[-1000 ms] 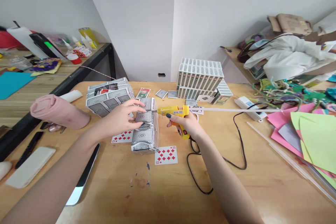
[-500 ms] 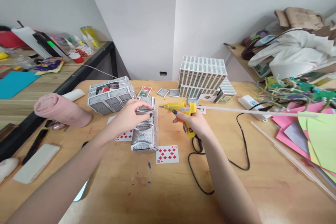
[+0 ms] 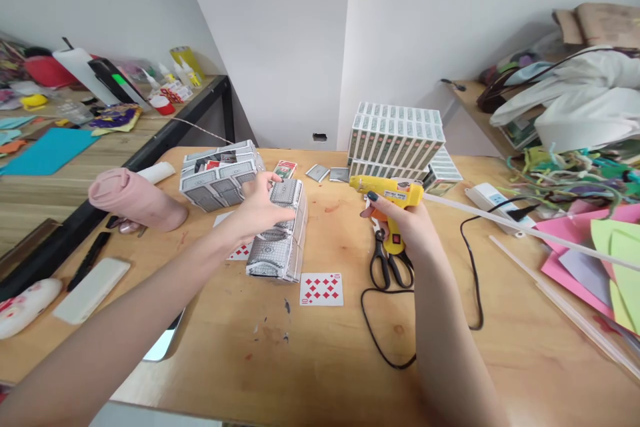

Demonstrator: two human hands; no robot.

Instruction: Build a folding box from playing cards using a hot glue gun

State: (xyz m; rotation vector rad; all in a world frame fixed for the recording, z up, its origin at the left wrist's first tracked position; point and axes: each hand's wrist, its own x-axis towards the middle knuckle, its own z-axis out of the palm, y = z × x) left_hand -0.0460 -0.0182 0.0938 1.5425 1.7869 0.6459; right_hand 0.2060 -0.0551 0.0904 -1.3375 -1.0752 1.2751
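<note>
My left hand (image 3: 263, 207) grips the upper part of a long box built from grey-backed playing cards (image 3: 274, 255), thumb and fingers across its top. Further right, my right hand (image 3: 400, 217) is closed around a yellow hot glue gun (image 3: 387, 192), held above the table with its nozzle pointing left. A clear glue stick (image 3: 505, 219) trails out of its back. Beneath it lie black-handled scissors (image 3: 380, 270), partly hidden. A ten of diamonds (image 3: 321, 289) lies face up by the box's near end. A wider card box (image 3: 220, 180) stands behind my left hand.
Stacked card packs (image 3: 395, 137) stand at the back. A power strip (image 3: 495, 207), coloured paper (image 3: 575, 267) and spare glue sticks (image 3: 565, 300) lie right. A pink roll (image 3: 140, 200), white slab (image 3: 93, 290) and phone (image 3: 163, 343) are left. The gun's black cord (image 3: 370, 330) loops across the table.
My right hand has moved the glue gun right, away from the card box, and the scissors now show beneath it. My left hand remains on the box. The view has shifted slightly.
</note>
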